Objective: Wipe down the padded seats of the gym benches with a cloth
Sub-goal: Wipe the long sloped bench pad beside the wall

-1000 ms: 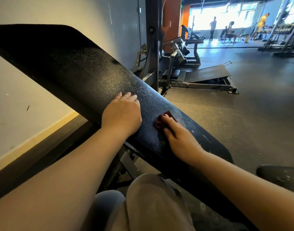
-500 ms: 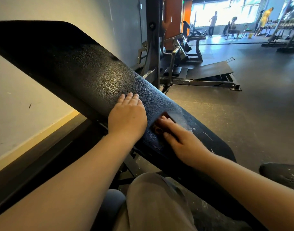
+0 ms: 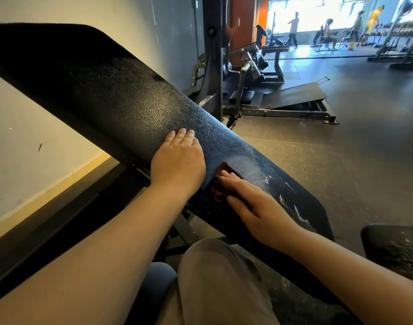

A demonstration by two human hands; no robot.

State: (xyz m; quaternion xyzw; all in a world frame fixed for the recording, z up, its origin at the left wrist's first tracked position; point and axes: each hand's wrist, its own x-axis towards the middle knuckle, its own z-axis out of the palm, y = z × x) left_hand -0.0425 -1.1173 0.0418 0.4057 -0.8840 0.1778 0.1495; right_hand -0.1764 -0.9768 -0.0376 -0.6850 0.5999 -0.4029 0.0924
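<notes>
- Head view: black padded bench seat, tilted, beside the wall.
- Left hand: fingers straight, flat on the seat.
- Right hand: fingers extended, pressing a dark red cloth onto the seat, just beside the left hand.

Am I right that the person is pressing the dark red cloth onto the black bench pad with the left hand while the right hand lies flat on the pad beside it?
Not quite: the hands are swapped. The head view shows the right hand pressing the dark red cloth onto the black bench pad, while the left hand lies flat on the pad beside it.
</notes>
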